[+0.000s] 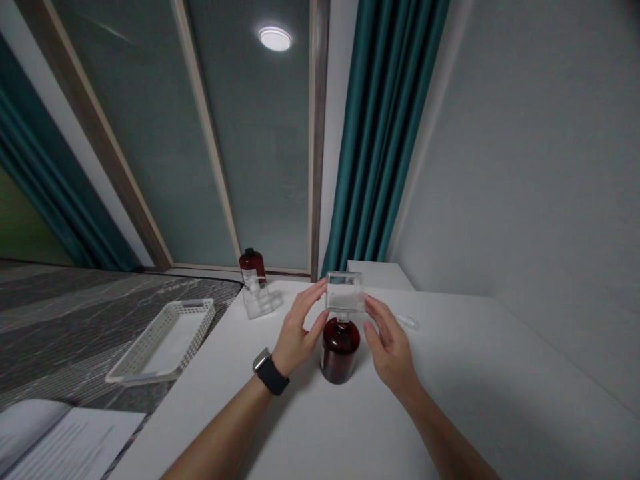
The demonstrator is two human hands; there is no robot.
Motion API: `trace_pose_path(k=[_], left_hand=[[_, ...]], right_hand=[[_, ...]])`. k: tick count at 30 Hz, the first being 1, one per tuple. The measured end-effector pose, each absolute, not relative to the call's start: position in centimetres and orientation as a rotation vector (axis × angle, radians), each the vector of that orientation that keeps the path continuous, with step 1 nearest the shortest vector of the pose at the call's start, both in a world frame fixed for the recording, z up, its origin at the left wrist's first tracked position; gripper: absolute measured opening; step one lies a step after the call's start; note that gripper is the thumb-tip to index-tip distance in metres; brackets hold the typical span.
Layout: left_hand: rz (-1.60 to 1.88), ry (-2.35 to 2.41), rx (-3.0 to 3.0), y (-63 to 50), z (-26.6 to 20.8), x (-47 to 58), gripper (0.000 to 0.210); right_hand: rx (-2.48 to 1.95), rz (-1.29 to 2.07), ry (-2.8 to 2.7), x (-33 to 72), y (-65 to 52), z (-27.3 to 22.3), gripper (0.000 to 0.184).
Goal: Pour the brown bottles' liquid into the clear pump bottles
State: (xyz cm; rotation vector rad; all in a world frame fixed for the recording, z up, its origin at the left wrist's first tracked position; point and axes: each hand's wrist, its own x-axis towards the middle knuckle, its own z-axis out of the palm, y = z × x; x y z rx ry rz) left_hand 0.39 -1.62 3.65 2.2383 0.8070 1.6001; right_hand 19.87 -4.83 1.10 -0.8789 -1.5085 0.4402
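My two forearms reach forward over the white desk (480,373) and close in from either side of the uncapped amber bottle (338,363), which stands upright between my wrists; my left hand (303,331) is angled inward, with a dark-banded smartwatch (270,372) at its wrist; my right hand (391,348) leans in from the opposite side, palm turned toward the bottle. Both hands are half open and curved, fingers and thumbs parted; between them, fingertips at its left and right walls, they hold a clear square bottle (345,292) upside down, directly above the amber bottle, neck down at its mouth; I cannot tell whether that neck sits inside or only on top. Beyond the amber bottle, to its left, stand a second clear square bottle (257,303) and a black-capped amber bottle (253,265) behind it; a small clear piece (407,322) lies to its right, near my right hand; farther off to its left is a white perforated basket (167,343).
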Motion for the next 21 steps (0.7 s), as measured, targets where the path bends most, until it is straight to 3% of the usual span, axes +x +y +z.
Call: trace_pose_path(k=[21], left_hand=[[1.622, 0.803, 2.228, -1.77, 3.70, 0.56, 0.044]], right_hand=[[-0.879, 0.482, -1.414, 19.37, -4.84, 1.88, 0.031]])
